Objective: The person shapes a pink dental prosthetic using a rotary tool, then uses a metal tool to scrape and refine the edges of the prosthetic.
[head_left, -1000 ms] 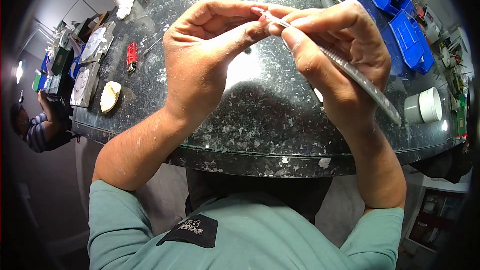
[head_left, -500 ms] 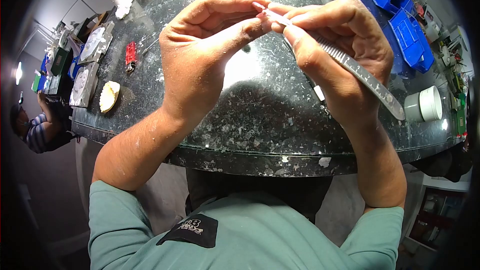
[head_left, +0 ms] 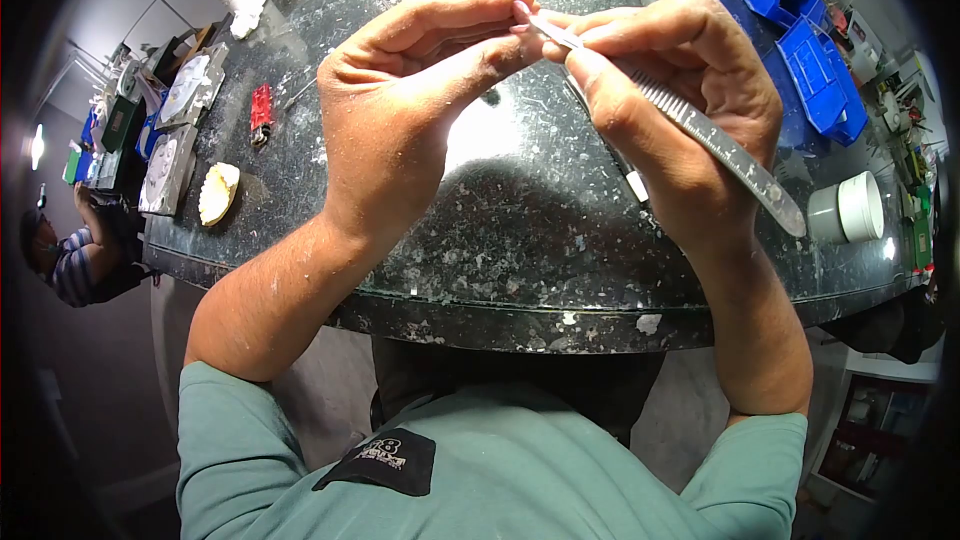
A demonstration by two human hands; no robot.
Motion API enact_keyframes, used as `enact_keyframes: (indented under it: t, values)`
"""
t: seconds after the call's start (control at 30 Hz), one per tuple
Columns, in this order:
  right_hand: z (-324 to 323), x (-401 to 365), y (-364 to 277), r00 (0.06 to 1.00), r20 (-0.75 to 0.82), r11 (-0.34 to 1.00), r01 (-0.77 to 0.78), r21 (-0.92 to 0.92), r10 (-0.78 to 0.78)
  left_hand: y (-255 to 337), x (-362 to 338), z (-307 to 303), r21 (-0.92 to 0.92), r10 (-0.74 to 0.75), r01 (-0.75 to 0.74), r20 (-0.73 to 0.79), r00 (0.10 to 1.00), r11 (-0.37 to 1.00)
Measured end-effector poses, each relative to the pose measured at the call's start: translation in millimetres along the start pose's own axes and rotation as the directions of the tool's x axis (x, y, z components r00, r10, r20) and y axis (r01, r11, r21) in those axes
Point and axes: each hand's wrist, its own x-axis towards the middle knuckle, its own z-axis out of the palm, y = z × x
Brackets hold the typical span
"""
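Speckled dark stone is making up the counter (head_left: pixel 520 230), and both hands are hovering above its middle. The left hand (head_left: pixel 400 100) is pinching a small pink piece (head_left: pixel 520 15), its grip clamped on it between thumb and fingertips, near 12 o'clock in the view. The right hand (head_left: pixel 680 110) is holding a long ribbed metal tool (head_left: pixel 700 135), grip closed around the shaft. The tool's tip is touching the piece, and its handle is slanting off toward 4 o'clock. A white tub (head_left: pixel 848 210) is lying at 3 o'clock, with blue bins (head_left: pixel 815 70) at 2 o'clock. A pale cast (head_left: pixel 220 192) and a red object (head_left: pixel 262 110) are lying at 9 to 10 o'clock. Another person (head_left: pixel 70 260) is sitting beyond the counter's edge at 9 o'clock.
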Motion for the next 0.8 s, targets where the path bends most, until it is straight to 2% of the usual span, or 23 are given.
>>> enact_keyframes:
  t: [0.2, 0.27, 0.3, 0.37, 0.57, 0.67, 0.7, 0.77, 0.8]
  values:
    - [-4, 0, 3, 0.999, -0.021, 0.999, 0.031, -0.01, -0.031, -2, 2, -1, -0.027, -0.033, 0.033, 0.014, 0.999, 0.999]
    - [-6, 0, 5, 0.999, -0.035, 1.0, 0.027, 0.003, -0.027, -3, 3, 0, -0.135, -0.082, 0.086, 0.036, 0.996, 0.987]
    - [-8, 1, 7, 0.997, -0.037, 0.997, 0.07, -0.025, -0.071, -5, 4, 0, -0.136, -0.081, 0.085, 0.036, 0.996, 0.987]
    - [-8, 2, 9, 0.992, -0.037, 0.992, 0.115, -0.053, -0.117, -8, 6, 1, -0.298, -0.097, 0.105, 0.043, 0.994, 0.949]
    - [-3, 3, 6, 0.992, -0.066, 0.99, 0.105, -0.099, -0.112, -8, 6, -2, -0.273, -0.087, 0.117, 0.117, 0.989, 0.955]
    - [-1, 6, 7, 0.982, -0.178, 0.991, 0.049, -0.121, -0.07, -5, 7, -1, -0.294, -0.137, 0.156, 0.084, 0.987, 0.943]
    - [-1, 7, 8, 0.982, -0.177, 0.991, 0.049, -0.122, -0.07, -6, 7, -1, -0.295, -0.136, 0.156, 0.084, 0.987, 0.943]
    - [-3, 6, 12, 0.982, -0.181, 0.998, -0.05, -0.026, 0.045, -7, 8, -2, -0.309, -0.11, 0.135, 0.099, 0.989, 0.941]
    - [-5, 3, 14, 0.989, -0.139, 0.991, -0.071, -0.117, 0.055, -8, 8, -2, -0.309, -0.11, 0.136, 0.1, 0.989, 0.941]
